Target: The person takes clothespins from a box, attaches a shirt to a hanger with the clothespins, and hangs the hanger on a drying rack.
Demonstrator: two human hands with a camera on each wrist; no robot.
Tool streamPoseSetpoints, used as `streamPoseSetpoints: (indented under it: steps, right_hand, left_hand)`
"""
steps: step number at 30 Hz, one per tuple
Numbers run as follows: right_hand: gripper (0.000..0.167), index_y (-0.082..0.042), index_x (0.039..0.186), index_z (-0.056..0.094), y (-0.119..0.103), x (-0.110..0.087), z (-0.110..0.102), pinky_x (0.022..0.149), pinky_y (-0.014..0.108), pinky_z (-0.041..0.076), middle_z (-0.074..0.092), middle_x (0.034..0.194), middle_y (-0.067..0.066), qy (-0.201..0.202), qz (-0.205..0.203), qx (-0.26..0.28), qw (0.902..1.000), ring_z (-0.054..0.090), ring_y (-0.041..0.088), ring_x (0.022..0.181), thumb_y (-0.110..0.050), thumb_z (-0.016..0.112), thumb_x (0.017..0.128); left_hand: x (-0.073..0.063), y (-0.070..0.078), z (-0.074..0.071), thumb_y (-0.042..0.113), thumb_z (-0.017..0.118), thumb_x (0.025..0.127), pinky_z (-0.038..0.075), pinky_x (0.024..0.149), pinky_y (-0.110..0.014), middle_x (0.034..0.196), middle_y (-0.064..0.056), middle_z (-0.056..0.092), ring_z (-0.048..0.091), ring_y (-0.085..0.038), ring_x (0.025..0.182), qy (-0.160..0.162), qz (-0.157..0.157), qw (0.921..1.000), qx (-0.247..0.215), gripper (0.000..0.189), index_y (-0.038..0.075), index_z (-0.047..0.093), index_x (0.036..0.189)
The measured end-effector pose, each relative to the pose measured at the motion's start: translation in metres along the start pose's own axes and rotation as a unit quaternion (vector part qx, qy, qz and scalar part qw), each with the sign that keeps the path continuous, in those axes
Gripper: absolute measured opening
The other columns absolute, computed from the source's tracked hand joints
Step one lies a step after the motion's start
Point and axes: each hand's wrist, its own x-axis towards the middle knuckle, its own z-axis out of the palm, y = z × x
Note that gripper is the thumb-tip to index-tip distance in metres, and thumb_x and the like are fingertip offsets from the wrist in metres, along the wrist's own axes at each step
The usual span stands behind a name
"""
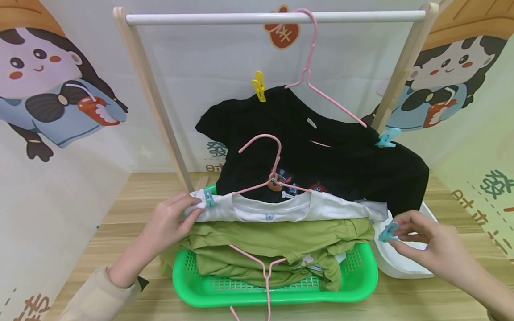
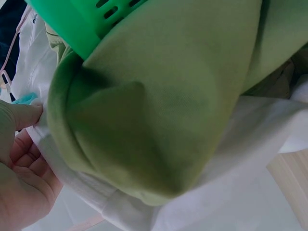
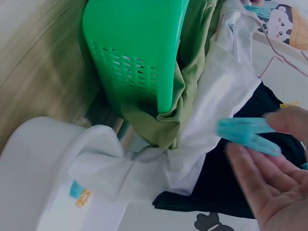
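Observation:
A white shirt (image 1: 337,207) on a pink hanger (image 1: 263,183) lies over the green clothes and the basket. At its left shoulder my left hand (image 1: 172,218) pinches the cloth between thumb and fingers, beside a teal clothespin (image 1: 209,199) clipped there. My right hand (image 1: 425,240) holds another teal clothespin (image 1: 388,232) off the shirt's right end; the right wrist view shows this clothespin (image 3: 248,132) between thumb and fingers. Behind, a black T-shirt (image 1: 257,133) hangs from a pink hanger (image 1: 337,103), with a yellow clothespin (image 1: 259,87) and a light blue clothespin (image 1: 387,137) on its shoulders.
A white rail (image 1: 225,18) on wooden posts spans the back. The green basket (image 1: 277,298) holds green clothes (image 1: 281,234) and another pink hanger (image 1: 266,272). A white container (image 1: 395,263) at the right has loose clothespins (image 3: 82,195) inside.

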Motion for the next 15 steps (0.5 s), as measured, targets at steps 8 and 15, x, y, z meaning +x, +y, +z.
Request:
streamPoseSetpoints:
  steps: [8,15]
  right_hand:
    - [0.048,0.004,0.097,0.058,-0.012,0.033,0.015,0.071,0.014,0.051,0.066,0.090,-0.007,0.065,-0.057,0.100,0.9911,0.063,-0.002,0.083,0.029,0.070,0.058]
    - [0.042,0.009,0.100,0.058,-0.014,0.057,0.033,0.072,0.015,0.051,0.069,0.096,-0.002,0.078,-0.083,0.161,0.9802,0.065,0.003,0.086,0.029,0.065,0.064]
  left_hand:
    - [-0.002,0.000,-0.001,-0.004,0.070,0.072,0.051,0.056,-0.028,0.078,-0.009,0.063,0.061,-0.018,0.067,-0.002,-0.003,1.0000,-0.001,0.013,-0.005,0.065,0.083]
    - [-0.003,-0.001,0.000,0.009,0.065,0.084,0.051,0.056,-0.027,0.078,-0.009,0.063,0.061,-0.017,0.066,-0.001,0.001,1.0000,-0.006,0.014,-0.005,0.066,0.084]
